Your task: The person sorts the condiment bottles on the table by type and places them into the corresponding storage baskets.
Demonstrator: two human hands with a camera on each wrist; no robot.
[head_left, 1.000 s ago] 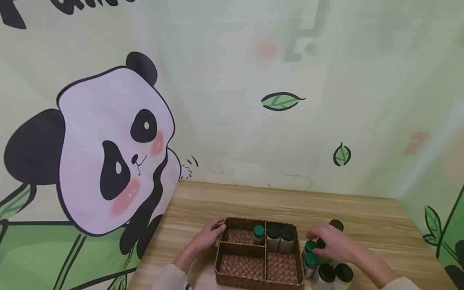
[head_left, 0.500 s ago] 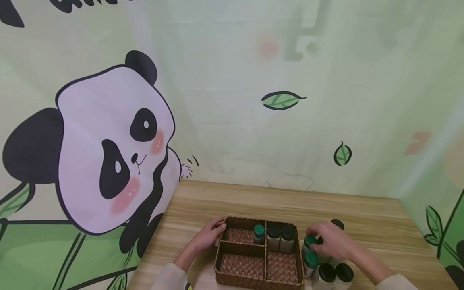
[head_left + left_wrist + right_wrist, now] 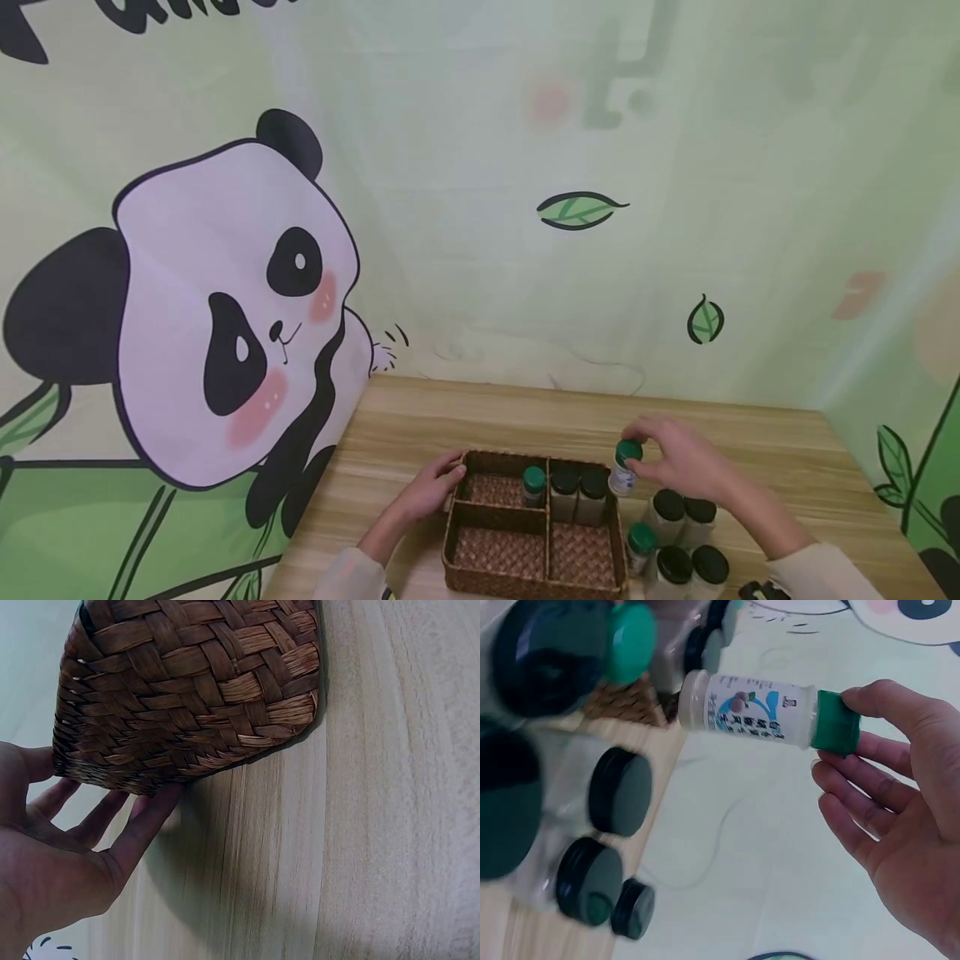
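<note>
My right hand (image 3: 686, 462) pinches a small seasoning shaker bottle (image 3: 624, 477) by its green cap, thumb on one side and fingers on the other. Its white label (image 3: 754, 709) bears a blue design and printed characters. In the head view the bottle is off the right back corner of a brown woven basket (image 3: 525, 581). My left hand (image 3: 429, 492) holds the basket's left back corner, thumb at the rim and fingertips (image 3: 154, 814) against the outer wall. Inside, a green-capped bottle (image 3: 534, 483) stands in the back left compartment and two black-capped jars (image 3: 577, 498) in the right one.
Right of the basket stand another green-capped bottle (image 3: 641, 546) and several black-capped jars (image 3: 675, 571), close together. All rest on a wooden table (image 3: 442, 408). Behind it hangs a pale green backdrop (image 3: 465, 275) printed with a panda.
My right hand has taken hold of a green-capped bottle from the group and moved it up and toward the back left. The left hand and basket stay in place.
</note>
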